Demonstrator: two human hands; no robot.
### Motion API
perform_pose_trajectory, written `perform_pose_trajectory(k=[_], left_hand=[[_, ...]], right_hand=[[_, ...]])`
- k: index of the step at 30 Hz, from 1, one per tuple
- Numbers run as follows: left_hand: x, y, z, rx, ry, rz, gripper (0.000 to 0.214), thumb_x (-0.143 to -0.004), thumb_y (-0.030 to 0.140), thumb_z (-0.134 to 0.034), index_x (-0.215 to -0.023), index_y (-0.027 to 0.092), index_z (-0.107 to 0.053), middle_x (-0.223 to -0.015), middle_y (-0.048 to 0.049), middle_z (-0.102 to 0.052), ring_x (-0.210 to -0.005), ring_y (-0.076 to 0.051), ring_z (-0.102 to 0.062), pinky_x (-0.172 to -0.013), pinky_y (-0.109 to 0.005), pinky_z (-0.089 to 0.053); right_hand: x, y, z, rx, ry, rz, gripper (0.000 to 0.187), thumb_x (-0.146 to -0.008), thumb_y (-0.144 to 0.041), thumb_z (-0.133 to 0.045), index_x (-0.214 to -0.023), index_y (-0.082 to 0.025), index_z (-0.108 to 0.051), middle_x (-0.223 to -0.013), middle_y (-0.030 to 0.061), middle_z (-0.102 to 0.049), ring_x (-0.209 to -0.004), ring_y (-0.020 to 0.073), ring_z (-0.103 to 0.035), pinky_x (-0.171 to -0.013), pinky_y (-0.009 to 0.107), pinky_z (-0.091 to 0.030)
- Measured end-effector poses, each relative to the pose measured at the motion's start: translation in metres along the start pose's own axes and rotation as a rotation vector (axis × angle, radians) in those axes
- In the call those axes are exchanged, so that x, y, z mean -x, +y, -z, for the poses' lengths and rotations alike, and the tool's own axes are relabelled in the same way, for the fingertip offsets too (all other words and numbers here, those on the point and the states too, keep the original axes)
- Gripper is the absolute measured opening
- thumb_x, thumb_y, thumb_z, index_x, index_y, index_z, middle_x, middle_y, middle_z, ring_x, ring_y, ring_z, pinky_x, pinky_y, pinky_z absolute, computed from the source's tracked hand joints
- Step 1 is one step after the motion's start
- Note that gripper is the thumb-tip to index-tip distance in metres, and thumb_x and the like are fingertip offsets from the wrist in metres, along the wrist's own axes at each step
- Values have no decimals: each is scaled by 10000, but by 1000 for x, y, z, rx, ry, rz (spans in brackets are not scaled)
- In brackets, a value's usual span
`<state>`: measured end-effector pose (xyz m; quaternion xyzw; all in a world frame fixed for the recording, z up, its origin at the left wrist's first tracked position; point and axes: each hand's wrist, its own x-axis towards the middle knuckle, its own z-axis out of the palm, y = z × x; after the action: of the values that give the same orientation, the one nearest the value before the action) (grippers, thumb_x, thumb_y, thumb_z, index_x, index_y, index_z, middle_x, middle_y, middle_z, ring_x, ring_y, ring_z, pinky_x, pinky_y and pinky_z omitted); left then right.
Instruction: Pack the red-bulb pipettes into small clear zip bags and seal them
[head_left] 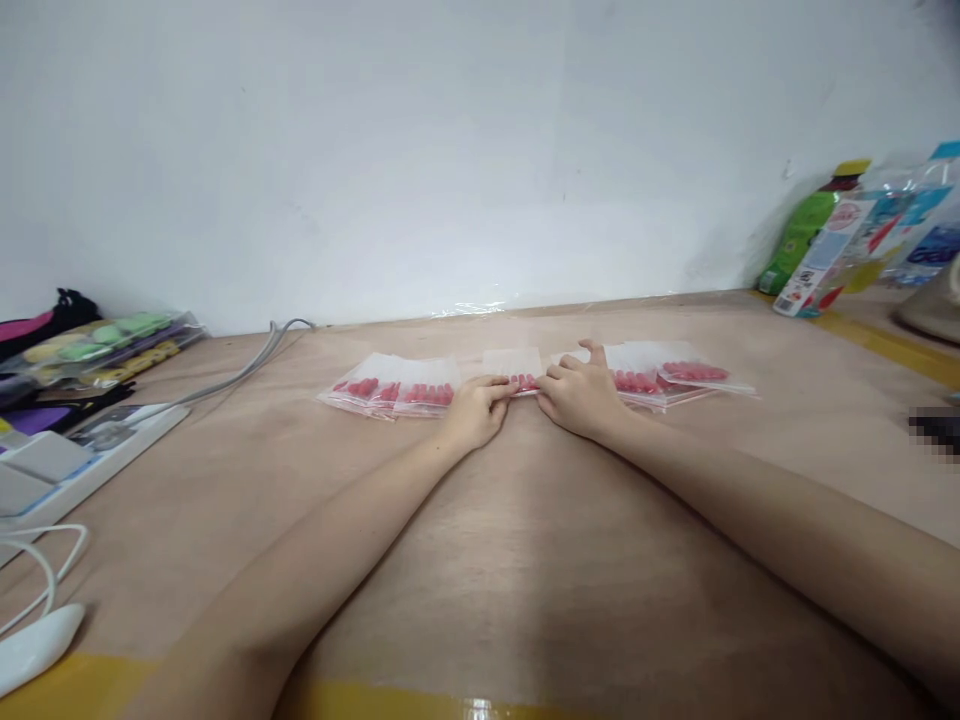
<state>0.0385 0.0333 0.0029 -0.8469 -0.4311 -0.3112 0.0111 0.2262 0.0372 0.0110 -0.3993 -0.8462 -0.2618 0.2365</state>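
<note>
A small clear bag of red pieces (pixel 517 360) lies in the middle of the row on the table, a white panel showing behind the pieces. My left hand (pixel 478 408) pinches its left edge between thumb and fingers. At the right edge, my right hand (pixel 577 392) grips with thumb and curled fingers, one finger raised. To the left lie several overlapping bags of the same kind (pixel 397 385). More such bags (pixel 667 372) overlap on the right, partly behind my right hand. What exactly the red pieces are I cannot make out.
A power strip (pixel 97 465) with plugs and a grey cable (pixel 251 370) lies at the left, near packaged coloured items (pixel 112 345). A white mouse-like device (pixel 41 645) sits at the front left. Bottles (pixel 806 235) stand by the wall at the back right.
</note>
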Motion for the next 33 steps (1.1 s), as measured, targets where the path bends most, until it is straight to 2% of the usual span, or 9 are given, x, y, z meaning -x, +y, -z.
perform_pose_trajectory(k=[7, 10, 14, 20, 24, 29, 33], left_hand=[[7, 0, 10, -92, 26, 15, 306, -781, 80, -522, -1060, 170, -610, -1011, -50, -647, -923, -189, -612, -832, -308, -499], [7, -1, 14, -143, 4, -44, 304, -770, 58, -509, -1038, 170, -596, -992, -45, -642, -902, -184, -611, -799, -296, -501], [5, -1, 15, -205, 11, -151, 180, -800, 110, -525, -951, 159, -610, -935, -49, -652, -864, -187, -610, -781, -304, -494], [-7, -2, 3, -318, 80, -366, 131, -851, 174, -507, -875, 173, -635, -899, -39, -669, -839, -179, -607, -762, -311, -467], [-15, 0, -3, -377, 79, -473, 164, -871, 179, -474, -845, 173, -636, -879, -34, -676, -800, -161, -609, -716, -296, -450], [-21, 2, -5, -413, 68, -529, 170, -868, 173, -468, -821, 149, -629, -836, -45, -671, -768, -167, -603, -696, -299, -441], [-22, 2, -4, -425, 52, -554, 169, -859, 165, -461, -802, 141, -618, -804, -51, -661, -758, -169, -597, -695, -299, -439]], right_hand=[[8, 3, 0, -29, 53, 0, 274, -846, -162, -447, -688, -198, -669, -652, 7, -658, -683, 139, -508, -932, 440, -127], [11, 5, 0, -53, 52, -8, 237, -822, -158, -471, -693, -196, -665, -713, 1, -669, -703, 139, -506, -937, 446, -113], [10, 7, 0, -76, 38, 11, 224, -807, -147, -473, -679, -194, -650, -700, -5, -657, -708, 141, -506, -944, 463, -93], [9, 7, -1, -131, 16, -18, 196, -824, -208, -493, -714, -198, -656, -741, -1, -671, -750, 159, -534, -934, 463, -114], [8, 4, -1, -184, 0, -58, 182, -829, -230, -507, -733, -203, -659, -769, -7, -680, -764, 159, -545, -931, 447, -127], [7, 1, -1, -199, 8, -84, 196, -844, -247, -500, -748, -196, -664, -763, 1, -680, -769, 161, -553, -929, 435, -144], [7, 0, 0, -180, 43, -36, 203, -846, -232, -491, -744, -190, -661, -734, 2, -674, -761, 158, -546, -928, 436, -146]])
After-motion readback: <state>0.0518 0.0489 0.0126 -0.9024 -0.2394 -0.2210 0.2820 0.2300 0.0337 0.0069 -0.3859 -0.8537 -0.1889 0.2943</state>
